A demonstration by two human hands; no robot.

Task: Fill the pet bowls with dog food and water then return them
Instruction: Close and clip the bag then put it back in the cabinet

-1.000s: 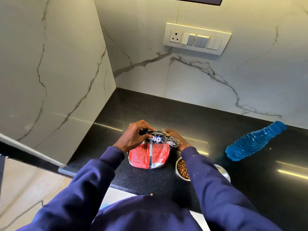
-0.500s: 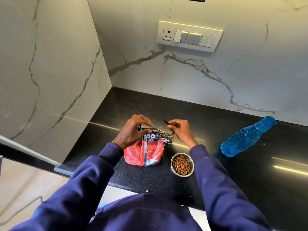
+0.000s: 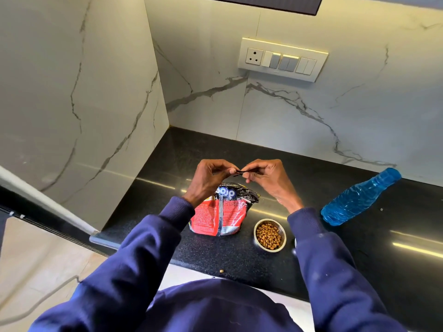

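Note:
A red and black dog food bag (image 3: 221,215) lies on the black counter (image 3: 395,267) with its top folded over. To its right stands a small steel bowl (image 3: 270,235) full of brown kibble. A second bowl is mostly hidden behind my right sleeve; only a sliver of its rim (image 3: 294,245) shows. My left hand (image 3: 208,179) and my right hand (image 3: 265,176) are raised above the bag, and together they pinch a small black band or clip (image 3: 242,173) between their fingertips. A blue water bottle (image 3: 359,197) lies on its side at the right.
Marble walls close the counter at the back and left, forming a corner. A switch panel (image 3: 282,59) sits on the back wall. One loose kibble (image 3: 221,271) lies near the counter's front edge.
Both hands have lifted off the bag's folded top and come together above it, holding the small black band. The bag stays on the counter. The camera shifted, uncovering the kibble bowl.

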